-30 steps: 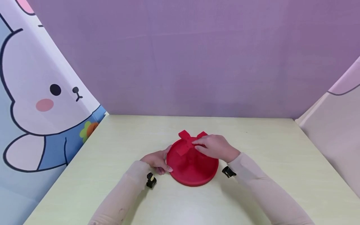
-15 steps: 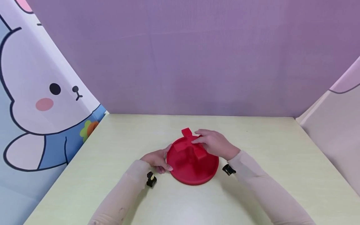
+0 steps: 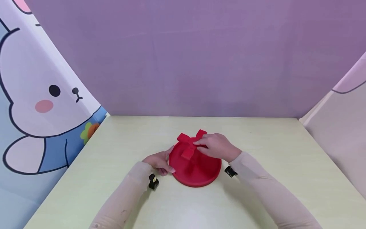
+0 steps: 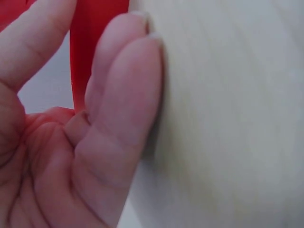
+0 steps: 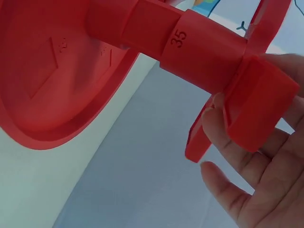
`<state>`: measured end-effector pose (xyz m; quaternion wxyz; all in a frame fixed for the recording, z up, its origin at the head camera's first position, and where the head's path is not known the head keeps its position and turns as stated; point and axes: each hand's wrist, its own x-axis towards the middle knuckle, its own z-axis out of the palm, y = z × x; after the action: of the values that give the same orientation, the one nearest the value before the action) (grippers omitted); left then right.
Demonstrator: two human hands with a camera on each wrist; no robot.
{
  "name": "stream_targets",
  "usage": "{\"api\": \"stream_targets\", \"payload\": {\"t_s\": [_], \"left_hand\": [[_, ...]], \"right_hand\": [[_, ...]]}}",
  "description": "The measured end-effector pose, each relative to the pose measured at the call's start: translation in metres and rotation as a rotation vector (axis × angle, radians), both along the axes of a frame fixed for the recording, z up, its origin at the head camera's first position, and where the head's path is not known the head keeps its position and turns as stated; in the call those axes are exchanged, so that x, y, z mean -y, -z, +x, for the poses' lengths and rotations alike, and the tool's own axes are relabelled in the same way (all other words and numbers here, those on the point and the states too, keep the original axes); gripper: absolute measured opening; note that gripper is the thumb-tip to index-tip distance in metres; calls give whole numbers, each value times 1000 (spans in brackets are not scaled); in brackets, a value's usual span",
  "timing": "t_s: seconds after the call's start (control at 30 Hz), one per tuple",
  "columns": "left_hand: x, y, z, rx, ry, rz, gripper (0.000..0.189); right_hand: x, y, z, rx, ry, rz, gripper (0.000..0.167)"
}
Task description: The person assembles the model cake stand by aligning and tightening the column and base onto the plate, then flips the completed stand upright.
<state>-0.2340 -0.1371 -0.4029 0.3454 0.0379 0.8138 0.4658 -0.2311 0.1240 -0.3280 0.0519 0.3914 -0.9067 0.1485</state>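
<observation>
The only writing that can be read is the number "35", dark on the red collar just below the red knob; the small raised marks on the red disc are too blurred to make out. The disc lies flat on the pale table, near the middle of the head view, with a stepped shaft joining it to the knob above. The left hand is at the disc's left edge, thumb and forefinger spread in a wide curve round the rim; its other fingers bend in against the tabletop, and the left wrist view cuts most of the disc off at the top. The right hand is at the knob with fingers loosely bent, a fingertip meeting the hub; part of the hand is hidden behind a knob arm in the right wrist view, so I cannot tell whether it pinches the knob or only touches it. In the head view that hand covers part of the knob's right side. A black clip sits by the left cuff and a similar black piece by the right; a printed rabbit on the left panel is cut off by the picture's edge
</observation>
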Motion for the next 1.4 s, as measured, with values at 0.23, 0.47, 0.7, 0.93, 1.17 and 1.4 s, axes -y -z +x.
{"api": "stream_targets", "payload": {"t_s": [0.23,0.47,0.7,0.93,1.17,1.4], "left_hand": [[2,3,0,0,-5,-15,105],[2,3,2,16,8,21,105],[2,1,1,19,9,1,105],[1,2,-3,48,29,18,109],[2,3,-4,42,14,26,110],[3,4,-4,0,44,61,107]], "right_hand": [[1,1,-7,-76,-59,1,30],[-4,0,-22,-6,-95,-13,41],[-3,-1,-28,110,-106,14,49],[-3,4,-35,199,-70,64,43],[-6,11,-42,119,-104,5,39],[-10,11,-47,-80,-222,12,35]]}}
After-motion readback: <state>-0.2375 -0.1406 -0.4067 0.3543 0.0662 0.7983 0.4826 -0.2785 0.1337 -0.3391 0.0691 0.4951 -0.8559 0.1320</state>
